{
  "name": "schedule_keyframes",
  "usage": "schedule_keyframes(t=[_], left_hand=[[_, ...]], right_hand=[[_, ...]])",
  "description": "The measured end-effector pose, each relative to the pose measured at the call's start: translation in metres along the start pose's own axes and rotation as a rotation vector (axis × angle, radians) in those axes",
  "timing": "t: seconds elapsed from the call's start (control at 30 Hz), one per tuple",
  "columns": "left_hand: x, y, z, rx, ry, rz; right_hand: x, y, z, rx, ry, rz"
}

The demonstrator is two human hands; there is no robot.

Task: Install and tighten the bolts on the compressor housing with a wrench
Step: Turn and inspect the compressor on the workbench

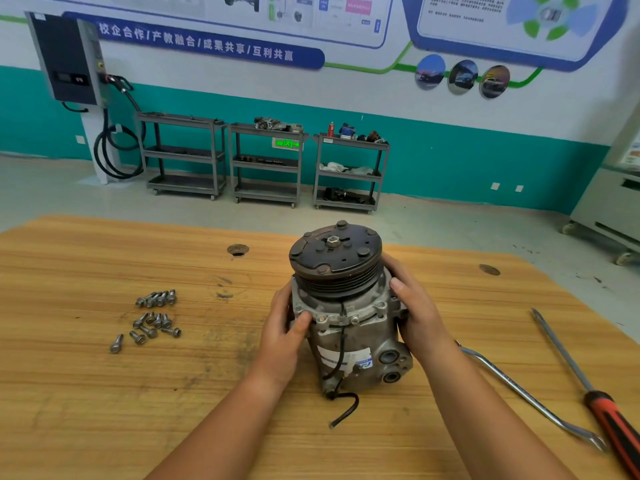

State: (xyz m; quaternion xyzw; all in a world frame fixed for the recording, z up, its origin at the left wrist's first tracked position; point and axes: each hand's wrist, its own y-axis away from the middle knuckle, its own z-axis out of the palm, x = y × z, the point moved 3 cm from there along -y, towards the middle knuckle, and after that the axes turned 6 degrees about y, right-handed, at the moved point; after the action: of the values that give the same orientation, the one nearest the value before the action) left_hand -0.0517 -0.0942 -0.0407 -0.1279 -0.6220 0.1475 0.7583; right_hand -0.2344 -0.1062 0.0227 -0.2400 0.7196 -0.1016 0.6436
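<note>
Grey compressor w/ black pulley, silver bolts, red-black screwdriver, wood-grain table.

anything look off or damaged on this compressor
The black cable hanging off the compressor ends loose on the table with no plug visible, as if cut. Bolts lie scattered to its left.

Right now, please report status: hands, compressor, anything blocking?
Left hand and right hand grip compressor, standing on table. Bolts loose at left; wrench at right, untouched. Nothing in the way.
</note>
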Motion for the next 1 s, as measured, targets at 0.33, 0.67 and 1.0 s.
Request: schedule_keyframes(t=[0.33,0.67,1.0], left_hand=[[0.017,0.001,-0.001,-0.006,-0.062,0.051],[0.038,-0.003,0.006,-0.09,-0.084,0.114],[0.033,-0.005,0.004,-0.1,-0.064,0.026]], right_hand=[[0.006,0.01,0.002,0.101,-0.067,-0.059],[0.034,0.03,-0.001,0.3,-0.237,-0.012],[0.033,0.029,-0.013,0.069,-0.061,0.076]])
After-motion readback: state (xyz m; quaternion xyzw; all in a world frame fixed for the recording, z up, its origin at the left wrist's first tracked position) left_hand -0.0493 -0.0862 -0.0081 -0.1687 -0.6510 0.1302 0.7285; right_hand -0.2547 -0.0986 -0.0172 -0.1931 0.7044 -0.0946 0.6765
